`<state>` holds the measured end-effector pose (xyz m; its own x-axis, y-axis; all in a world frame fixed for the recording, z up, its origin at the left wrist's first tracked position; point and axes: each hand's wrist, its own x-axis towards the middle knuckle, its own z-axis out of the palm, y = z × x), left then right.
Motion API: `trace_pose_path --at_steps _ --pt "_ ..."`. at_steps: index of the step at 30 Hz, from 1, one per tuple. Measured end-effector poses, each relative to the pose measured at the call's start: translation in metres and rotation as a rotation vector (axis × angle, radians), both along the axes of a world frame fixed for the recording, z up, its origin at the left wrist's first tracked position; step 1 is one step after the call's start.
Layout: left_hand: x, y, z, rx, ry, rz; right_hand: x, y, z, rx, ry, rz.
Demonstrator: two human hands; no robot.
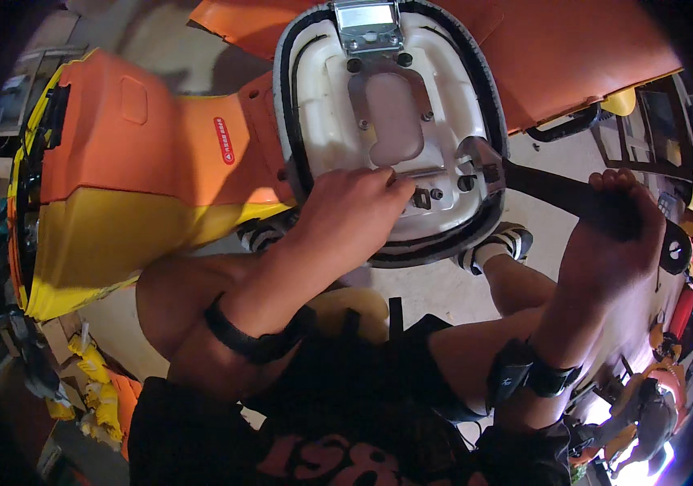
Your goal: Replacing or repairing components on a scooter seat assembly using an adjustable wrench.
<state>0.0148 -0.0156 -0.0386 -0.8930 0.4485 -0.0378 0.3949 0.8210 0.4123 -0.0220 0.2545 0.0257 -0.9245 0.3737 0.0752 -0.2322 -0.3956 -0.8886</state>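
A padded seat [306, 121] is upturned, its white underside [464, 97] fitted with a metal plate [430, 174] and a silver hinge [366, 28] at the top. My left hand [350, 219] rests at the plate's lower part, fingers curled on something small I cannot make out, beside a small clip [422, 197]. My right hand [614, 243] grips a long dark tool [545, 185] with a holed round end. Its metal far end lies against the seat's right lower edge; exactly what it touches there is unclear.
Orange and yellow bodywork [95, 138] stands at left, an orange panel [573, 44] at upper right. My legs and sandalled feet straddle the pale floor [557, 146] below. Yellow parts [91, 364] lie at lower left; a metal frame [662, 130] and assorted items fill the right.
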Motion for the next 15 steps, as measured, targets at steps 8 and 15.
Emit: trace_pose_path --at_steps 8,15 --pt "0.0001 0.0014 -0.0023 -0.032 -0.042 -0.018 0.0012 -0.0060 0.0011 -0.016 0.026 0.022" --pt "0.0006 0.0056 0.0045 -0.031 -0.060 0.020 0.0016 -0.0054 0.0034 -0.060 0.020 0.027"
